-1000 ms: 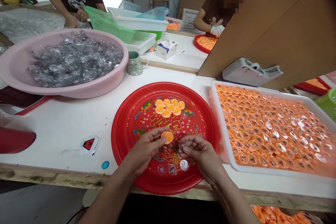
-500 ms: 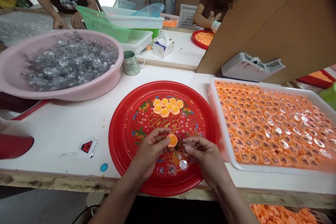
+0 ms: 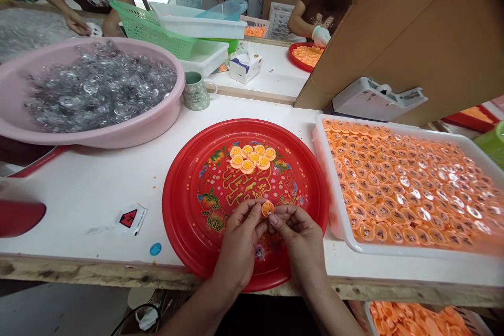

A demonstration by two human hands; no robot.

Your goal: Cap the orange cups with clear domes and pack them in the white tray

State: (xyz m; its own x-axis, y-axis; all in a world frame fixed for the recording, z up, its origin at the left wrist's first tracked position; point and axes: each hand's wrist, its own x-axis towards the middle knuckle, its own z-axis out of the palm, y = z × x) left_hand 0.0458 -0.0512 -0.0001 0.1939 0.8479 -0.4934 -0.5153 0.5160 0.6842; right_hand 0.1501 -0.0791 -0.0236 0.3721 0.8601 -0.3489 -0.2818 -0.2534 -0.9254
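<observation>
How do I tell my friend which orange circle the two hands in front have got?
Start at the big red tray in front, on the white table. Over its near half, the left hand and right hand meet, with one little orange circle between them. Unlike the bunched orange circles lying toward the tray's far side, this one is held.

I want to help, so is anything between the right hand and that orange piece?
Nothing visible: the right hand is at one side of the orange piece, the left hand at the other. Something thin and clear could go unseen.
</observation>
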